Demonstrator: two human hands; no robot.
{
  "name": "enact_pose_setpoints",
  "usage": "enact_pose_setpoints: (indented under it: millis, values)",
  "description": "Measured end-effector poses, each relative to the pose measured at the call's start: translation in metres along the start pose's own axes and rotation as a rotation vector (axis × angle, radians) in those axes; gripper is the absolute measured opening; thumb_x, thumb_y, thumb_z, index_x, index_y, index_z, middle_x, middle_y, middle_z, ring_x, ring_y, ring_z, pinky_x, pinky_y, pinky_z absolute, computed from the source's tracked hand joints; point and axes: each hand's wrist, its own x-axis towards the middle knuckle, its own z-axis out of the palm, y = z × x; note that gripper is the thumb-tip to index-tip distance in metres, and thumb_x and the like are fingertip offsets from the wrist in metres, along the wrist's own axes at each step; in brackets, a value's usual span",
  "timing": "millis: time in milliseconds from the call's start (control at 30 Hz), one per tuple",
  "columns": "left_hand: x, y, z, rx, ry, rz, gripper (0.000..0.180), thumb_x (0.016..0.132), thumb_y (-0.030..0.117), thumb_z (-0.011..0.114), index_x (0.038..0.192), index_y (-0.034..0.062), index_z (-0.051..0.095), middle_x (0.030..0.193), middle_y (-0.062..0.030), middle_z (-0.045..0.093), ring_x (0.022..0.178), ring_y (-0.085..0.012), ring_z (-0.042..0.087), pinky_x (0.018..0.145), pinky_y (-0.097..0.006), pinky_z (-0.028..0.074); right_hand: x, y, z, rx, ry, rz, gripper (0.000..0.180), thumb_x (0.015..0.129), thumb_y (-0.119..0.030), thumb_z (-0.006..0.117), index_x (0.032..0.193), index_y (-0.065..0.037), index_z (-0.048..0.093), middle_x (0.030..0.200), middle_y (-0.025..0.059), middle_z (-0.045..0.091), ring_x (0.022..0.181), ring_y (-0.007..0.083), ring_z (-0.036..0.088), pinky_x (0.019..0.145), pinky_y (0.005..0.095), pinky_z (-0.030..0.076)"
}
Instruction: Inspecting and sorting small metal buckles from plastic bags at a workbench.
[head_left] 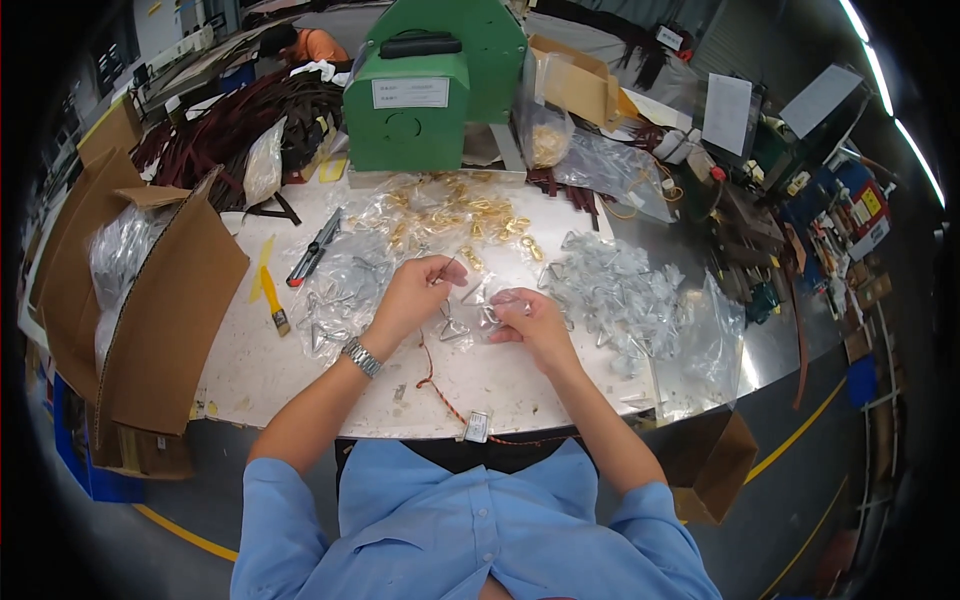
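The head view, from the left lens of the pair on the person's head, faces down and forward, upright, over the blue shirt (480,525) along the lower edge. The left hand (412,298) and right hand (537,327) fall near its middle, at close range, over the worktable (285,385); beyond, it reaches past the green machine (408,130) to the room behind. Its wide fisheye curves the strip lights (875,72) at upper right
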Motion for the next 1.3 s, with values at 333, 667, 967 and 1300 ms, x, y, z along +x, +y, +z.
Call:
enact_pose_setpoints:
  millis: [333, 667, 967, 1300]
  values:
    - [-0.011, 0.029, 0.003, -0.149, -0.116, -0.178, 0.022, 0.098, 0.017, 0.074, 0.111, -0.0003, 0.077, 0.093, -0.0036, 0.078, 0.085, -0.0055, 0.068, 0.075, -0.023, 0.052, -0.018, -0.035, 0.015, -0.271, -0.007, -0.108, 0.019, 0.098, -0.009, 0.072, 0.114, 0.001, 0.071, 0.102, 0.0082, 0.076, 0.084, 0.0143, 0.074, 0.066, 0.0268, 0.059]
    - [-0.02, 0.039, 0.015, -0.104, -0.032, -0.002, 0.015, 0.1, 0.012, 0.071, 0.1, -0.0032, 0.075, 0.089, -0.0043, 0.077, 0.08, -0.0078, 0.065, 0.076, -0.026, 0.053, -0.032, -0.026, -0.003, -0.156, 0.109, -0.101, 0.016, 0.099, -0.019, 0.077, 0.096, -0.004, 0.072, 0.09, 0.0019, 0.073, 0.079, 0.0105, 0.069, 0.072, 0.0265, 0.058]
    - [-0.023, 0.044, 0.013, -0.131, -0.064, 0.052, 0.015, 0.101, 0.013, 0.071, 0.1, -0.0025, 0.073, 0.086, -0.0008, 0.072, 0.08, -0.0051, 0.063, 0.073, -0.023, 0.05, -0.038, -0.062, -0.041, -0.21, 0.009, 0.027, 0.026, 0.096, -0.018, 0.08, 0.078, -0.011, 0.063, 0.075, -0.0003, 0.065, 0.069, 0.0112, 0.067, 0.072, 0.0259, 0.055]
    - [-0.026, 0.052, 0.003, 0.089, -0.201, 0.224, 0.016, 0.095, 0.014, 0.074, 0.1, -0.0008, 0.073, 0.084, -0.0075, 0.073, 0.076, -0.0122, 0.066, 0.072, -0.03, 0.053, -0.026, -0.073, 0.003, -0.457, -0.403, 0.156, 0.024, 0.102, -0.016, 0.071, 0.116, 0.004, 0.073, 0.101, 0.0118, 0.079, 0.08, 0.0162, 0.076, 0.074, 0.0282, 0.061]
